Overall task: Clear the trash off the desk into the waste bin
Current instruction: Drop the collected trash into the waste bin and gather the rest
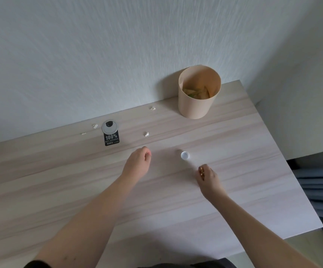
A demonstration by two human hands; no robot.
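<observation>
A beige round waste bin [193,107] stands at the back of the wooden desk [234,151], with crumpled wrappers inside. A white bottle cap [185,155] lies between my hands. Small crumpled paper scraps lie near the wall: one [152,108] left of the bin, one [146,134] mid-desk, one [95,126] and one [83,134] farther left. My left hand [137,161] hovers with fingers curled, just below the mid-desk scrap; whether it holds anything is hidden. My right hand [208,176] pinches a small golden-brown item [201,170], just below the cap.
A grey cable grommet [109,127] is set in the desk, with a black "100%" label [111,139] beside it. The desk's right edge drops off to grey fabric [319,190]. The white wall runs along the back.
</observation>
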